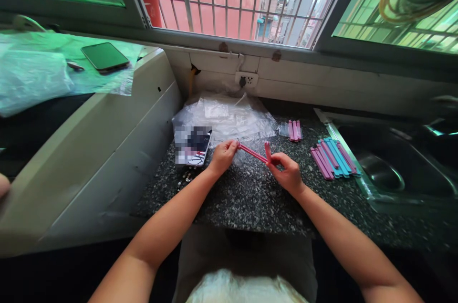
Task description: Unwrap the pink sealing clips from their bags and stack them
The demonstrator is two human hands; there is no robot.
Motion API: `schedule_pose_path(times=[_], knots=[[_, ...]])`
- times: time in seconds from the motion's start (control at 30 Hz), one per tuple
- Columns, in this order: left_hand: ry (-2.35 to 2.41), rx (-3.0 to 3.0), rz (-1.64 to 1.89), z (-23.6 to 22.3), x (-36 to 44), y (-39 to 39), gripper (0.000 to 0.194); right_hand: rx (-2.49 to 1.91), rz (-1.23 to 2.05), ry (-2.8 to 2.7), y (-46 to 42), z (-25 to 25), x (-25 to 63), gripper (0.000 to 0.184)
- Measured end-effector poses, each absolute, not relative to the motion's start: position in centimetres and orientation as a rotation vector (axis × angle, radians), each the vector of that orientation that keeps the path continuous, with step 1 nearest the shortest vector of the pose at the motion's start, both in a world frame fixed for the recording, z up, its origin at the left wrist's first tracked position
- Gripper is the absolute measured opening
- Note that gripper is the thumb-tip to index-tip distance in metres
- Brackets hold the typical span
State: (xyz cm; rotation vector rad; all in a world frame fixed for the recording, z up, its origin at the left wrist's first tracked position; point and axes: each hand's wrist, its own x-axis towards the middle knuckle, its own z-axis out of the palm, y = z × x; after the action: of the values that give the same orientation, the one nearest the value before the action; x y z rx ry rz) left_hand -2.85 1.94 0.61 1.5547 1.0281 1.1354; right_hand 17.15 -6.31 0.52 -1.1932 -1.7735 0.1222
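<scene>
My left hand (pixel 223 156) pinches the left end of slim pink plastic sealing clips (pixel 252 153), held slantwise above the dark speckled counter (pixel 246 203). At their other end my right hand (pixel 286 173) is closed, thumb against fingers. Another pink piece (pixel 268 151) sticks up from that hand; whether it is hinged to the others I cannot tell. Right of my right hand lies a pile of pink and blue clips (pixel 334 159). Farther back, several pink clips (pixel 294 130) rest on a small clear bag. Clear plastic bags (pixel 232 114) are heaped beyond my hands.
A phone (pixel 202 150) lies left of my left hand, with small scattered bits (pixel 186 178) nearby. The sink (pixel 404 155) borders the right side. A pale raised ledge (pixel 118 150) stands left, with another phone (pixel 105 56) on plastic. Part of someone's finger (pixel 3 185) shows at the left edge.
</scene>
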Motion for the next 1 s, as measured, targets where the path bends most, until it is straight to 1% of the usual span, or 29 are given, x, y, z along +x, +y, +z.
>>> schedule_pose_path(times=[0.23,0.47,0.73,1.0], knots=[[0.964,1.545,1.135,0.8,-2.7,1.6,0.039,-1.198,0.067,-1.867,-6.3,0.4,17.2,0.013],[0.911,1.622,1.111,1.1,-2.7,1.2,0.041,-1.232,-0.088,-1.975,-6.2,-0.1,17.3,0.017],[0.967,1.701,1.113,1.6,-2.6,0.9,0.031,-1.282,-0.203,-2.044,-6.4,-0.1,17.1,0.017],[0.9,1.588,1.104,2.1,-2.4,0.6,0.025,-1.278,-0.251,-2.051,-6.5,0.0,16.8,0.013]])
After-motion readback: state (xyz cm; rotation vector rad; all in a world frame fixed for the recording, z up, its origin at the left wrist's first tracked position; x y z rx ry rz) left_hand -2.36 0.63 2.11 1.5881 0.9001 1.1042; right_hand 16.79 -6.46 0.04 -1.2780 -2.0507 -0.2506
